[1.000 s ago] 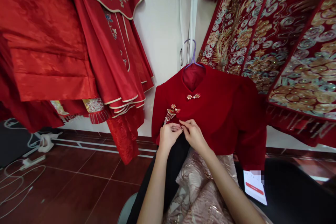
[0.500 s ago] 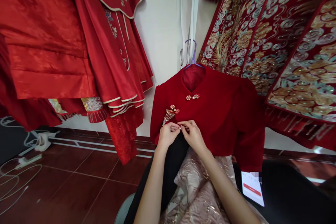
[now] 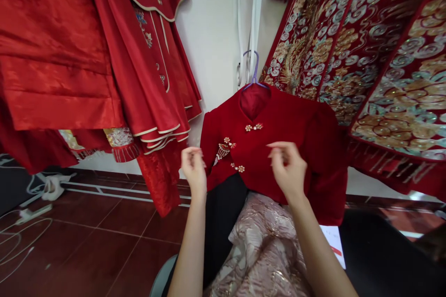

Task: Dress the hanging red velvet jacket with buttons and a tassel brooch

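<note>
In front of me a red velvet jacket (image 3: 289, 130) hangs from a purple hanger (image 3: 255, 74). Gold flower clasps sit on it, an upper clasp (image 3: 253, 127) below the collar and a lower clasp (image 3: 238, 167) near the hem. A fan-shaped brooch (image 3: 222, 150) with beaded tassels is on its chest. My left hand (image 3: 194, 167) is raised by the jacket's left sleeve, fingers loosely bent, holding nothing I can see. Over the right half of the jacket front hovers my right hand (image 3: 288, 168), its fingers curved and apart from the thumb, with nothing visible between them.
Shiny patterned fabric (image 3: 265, 241) and black cloth (image 3: 223, 213) cover my lap. A phone (image 3: 335, 241) lies on a black surface (image 3: 383, 250) at right. Red garments (image 3: 139, 69) hang at left, an embroidered garment (image 3: 365, 69) at right. White cables (image 3: 21, 227) trail over the tiled floor.
Both hands have let go of the lower clasp and moved apart, the left hand to the left and the right hand to the right. The lower clasp is now uncovered.
</note>
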{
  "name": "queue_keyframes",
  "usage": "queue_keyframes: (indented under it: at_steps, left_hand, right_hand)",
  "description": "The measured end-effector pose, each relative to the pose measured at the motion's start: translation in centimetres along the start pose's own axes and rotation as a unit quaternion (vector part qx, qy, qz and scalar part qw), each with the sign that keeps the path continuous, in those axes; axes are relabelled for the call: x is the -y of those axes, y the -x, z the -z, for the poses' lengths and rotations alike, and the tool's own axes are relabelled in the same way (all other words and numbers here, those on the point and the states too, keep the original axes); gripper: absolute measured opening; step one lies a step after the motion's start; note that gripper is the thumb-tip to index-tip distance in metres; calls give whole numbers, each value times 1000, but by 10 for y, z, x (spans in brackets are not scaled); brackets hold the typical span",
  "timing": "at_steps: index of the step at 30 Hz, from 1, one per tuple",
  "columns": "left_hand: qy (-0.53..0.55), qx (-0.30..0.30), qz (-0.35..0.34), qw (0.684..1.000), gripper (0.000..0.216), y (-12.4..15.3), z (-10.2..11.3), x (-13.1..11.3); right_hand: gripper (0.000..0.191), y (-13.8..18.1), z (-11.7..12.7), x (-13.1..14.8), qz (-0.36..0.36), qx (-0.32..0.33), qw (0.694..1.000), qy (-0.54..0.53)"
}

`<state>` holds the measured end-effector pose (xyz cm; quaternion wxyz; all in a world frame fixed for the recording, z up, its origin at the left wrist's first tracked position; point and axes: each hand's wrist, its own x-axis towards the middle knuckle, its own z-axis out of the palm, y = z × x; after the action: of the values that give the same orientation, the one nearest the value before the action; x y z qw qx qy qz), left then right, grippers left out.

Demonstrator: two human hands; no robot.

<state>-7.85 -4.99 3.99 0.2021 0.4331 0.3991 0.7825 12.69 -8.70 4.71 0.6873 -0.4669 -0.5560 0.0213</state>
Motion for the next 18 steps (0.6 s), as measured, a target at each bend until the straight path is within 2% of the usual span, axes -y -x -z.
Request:
queue_keyframes:
  at_steps: [1,2,3,5,7,10,13,18]
  left_hand:
    - [-10,88,36,995,10,2,-3,1]
    - [-18,158,67,985,11,4,-6,2]
    - [-24,203,87,975,12,6,-9,3]
    - [-32,236,87,967,13,10,-13,3]
    - [-58,272,57,959,14,14,-14,4]
    - [-148,363,12,920,16,20,-11,10]
    - [-237,393,-29,888,25,25,-9,18]
    - [-305,398,-67,863,20,28,-9,18]
  right_hand:
    - [18,1,-3,-4,-14,97,995,29]
    - [19,2,-5,-7,-25,168,984,53]
    - [20,2,-7,-9,-31,204,976,69]
    - [24,3,-9,-10,-29,215,974,71]
    - [26,4,-9,-11,-20,246,968,50]
    - [25,7,-9,-18,-19,363,929,66]
    - [24,10,-11,-29,-25,426,898,107]
    - [26,12,-16,-33,-35,421,900,106]
